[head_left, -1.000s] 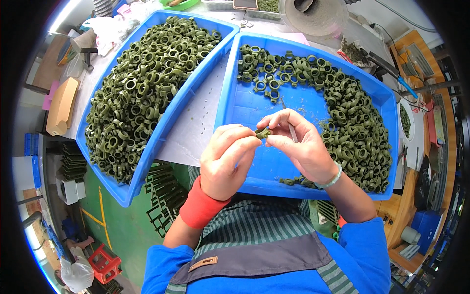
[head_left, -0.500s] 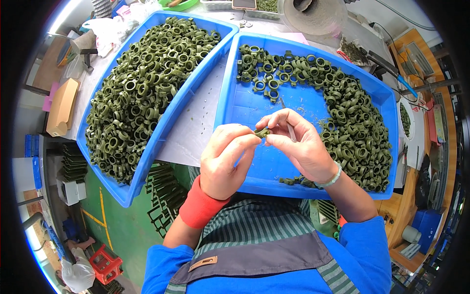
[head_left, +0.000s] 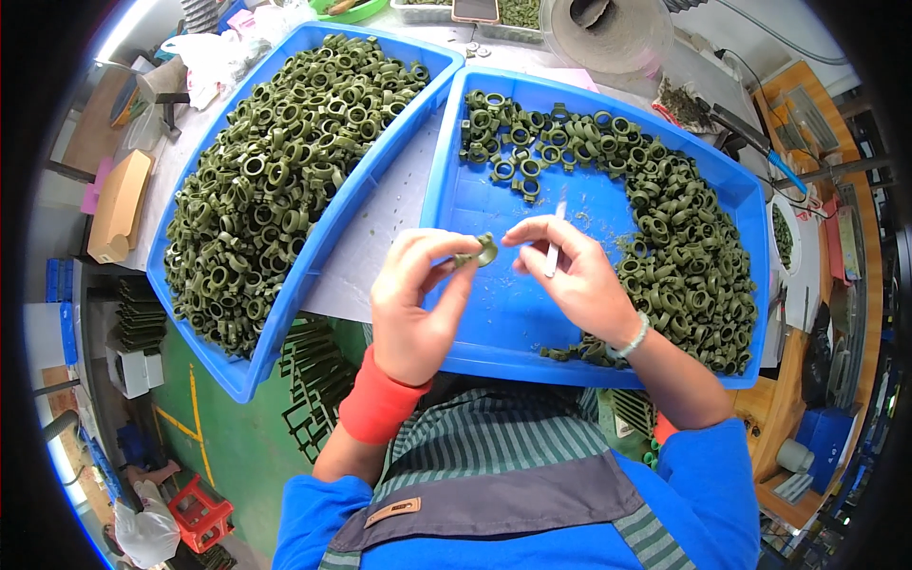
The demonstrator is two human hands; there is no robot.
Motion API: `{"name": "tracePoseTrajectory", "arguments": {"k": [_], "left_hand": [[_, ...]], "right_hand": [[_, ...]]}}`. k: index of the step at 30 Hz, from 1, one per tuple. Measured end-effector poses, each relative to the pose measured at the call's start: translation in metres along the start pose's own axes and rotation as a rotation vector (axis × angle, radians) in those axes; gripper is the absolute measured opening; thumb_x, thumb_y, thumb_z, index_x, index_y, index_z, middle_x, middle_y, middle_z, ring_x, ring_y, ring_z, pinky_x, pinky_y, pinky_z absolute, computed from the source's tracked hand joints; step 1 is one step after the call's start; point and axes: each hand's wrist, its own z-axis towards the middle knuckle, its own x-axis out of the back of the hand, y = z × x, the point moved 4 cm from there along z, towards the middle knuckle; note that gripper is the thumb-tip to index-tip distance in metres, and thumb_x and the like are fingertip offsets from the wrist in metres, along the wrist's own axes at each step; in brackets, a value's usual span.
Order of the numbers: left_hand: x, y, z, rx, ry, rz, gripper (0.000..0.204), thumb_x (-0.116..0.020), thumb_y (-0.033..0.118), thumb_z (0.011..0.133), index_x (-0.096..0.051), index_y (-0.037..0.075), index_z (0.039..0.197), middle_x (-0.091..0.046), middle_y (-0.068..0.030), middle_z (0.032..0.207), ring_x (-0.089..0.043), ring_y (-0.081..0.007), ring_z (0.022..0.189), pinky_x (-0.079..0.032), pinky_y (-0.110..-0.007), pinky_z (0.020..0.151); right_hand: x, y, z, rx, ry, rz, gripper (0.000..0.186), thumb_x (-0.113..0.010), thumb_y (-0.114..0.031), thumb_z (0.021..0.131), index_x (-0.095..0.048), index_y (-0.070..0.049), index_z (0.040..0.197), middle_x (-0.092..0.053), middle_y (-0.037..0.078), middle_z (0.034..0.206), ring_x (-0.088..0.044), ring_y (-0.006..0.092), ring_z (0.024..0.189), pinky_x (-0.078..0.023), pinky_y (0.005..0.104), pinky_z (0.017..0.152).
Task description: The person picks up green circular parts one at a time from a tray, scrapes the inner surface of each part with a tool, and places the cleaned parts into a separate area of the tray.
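Note:
Pinched in the fingertips of my left hand [head_left: 416, 299] is a small olive-green ring part [head_left: 486, 251], held above the left side of the right tray. My right hand [head_left: 574, 277], a little apart from it, grips a thin metal knife-like tool [head_left: 553, 255] whose tip points away from me; its exact kind is hard to make out. Below both hands lies the right blue tray [head_left: 465, 204], with many green rings [head_left: 679, 256] heaped along its far and right sides. Another blue tray [head_left: 328, 237] on the left is piled full of the same rings [head_left: 275, 171].
A phone [head_left: 475, 9] and a grey round dish [head_left: 608, 38] stand at the back. To the right are a blue-handled tool [head_left: 784, 169] and a white plate [head_left: 787, 233]. An open cardboard box [head_left: 122, 207] sits at left. Green frames [head_left: 318, 380] lie below the table edge.
My hands have moved apart. The left hand has drawn leftward with the ring part, and the right hand, still gripping the tool, has come away from it.

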Motion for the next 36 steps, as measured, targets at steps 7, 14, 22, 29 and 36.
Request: {"name": "tracePoseTrajectory", "arguments": {"k": [7,14,22,29,36], "left_hand": [[0.006,-0.014,-0.002,0.556,-0.082,-0.748,0.031,-0.053,0.011,0.101,-0.055,-0.003,0.129,-0.061,-0.0116,0.119,-0.065,-0.0228,0.107,-0.055,-0.035,0.094],[0.006,-0.022,-0.004,0.690,-0.123,-0.648,0.031,-0.058,0.011,0.099,-0.056,0.003,0.129,-0.060,-0.0039,0.106,-0.059,-0.0093,0.084,-0.050,-0.021,0.074],[-0.006,-0.023,0.000,0.534,-0.185,-0.447,0.033,-0.067,0.009,0.094,-0.059,0.003,0.126,-0.062,0.0001,0.094,-0.056,-0.0040,0.077,-0.045,-0.019,0.065],[-0.007,-0.027,-0.004,0.587,-0.211,-0.476,0.024,-0.065,0.010,0.096,-0.062,0.001,0.117,-0.065,-0.0017,0.093,-0.057,-0.0059,0.076,-0.042,-0.020,0.061],[-0.010,-0.017,-0.005,0.665,-0.175,-0.648,0.029,-0.063,0.007,0.096,-0.060,0.000,0.124,-0.066,-0.0059,0.102,-0.062,-0.0083,0.080,-0.048,-0.018,0.067]], "right_hand": [[0.037,0.029,0.064,0.191,0.250,-0.787,0.033,-0.079,-0.015,0.079,-0.052,-0.001,0.093,-0.059,0.017,0.089,-0.059,0.0346,0.082,-0.048,0.0431,0.074],[0.022,0.029,0.056,0.226,0.167,-0.736,0.026,-0.076,-0.007,0.077,-0.055,-0.003,0.092,-0.063,0.014,0.083,-0.063,0.0336,0.077,-0.051,0.0428,0.070],[-0.004,-0.040,-0.002,0.511,0.166,-0.548,0.026,-0.073,0.004,0.077,-0.055,-0.002,0.095,-0.062,0.011,0.085,-0.066,0.0248,0.077,-0.055,0.0343,0.073],[-0.002,-0.030,-0.008,0.267,0.052,-0.208,0.023,-0.071,0.002,0.084,-0.057,-0.001,0.101,-0.063,0.007,0.092,-0.065,0.0143,0.086,-0.053,0.0287,0.075],[0.001,-0.026,-0.007,0.015,-0.091,0.217,0.020,-0.066,-0.004,0.094,-0.058,0.000,0.112,-0.062,0.003,0.098,-0.063,0.0087,0.094,-0.052,0.0238,0.082]]}}
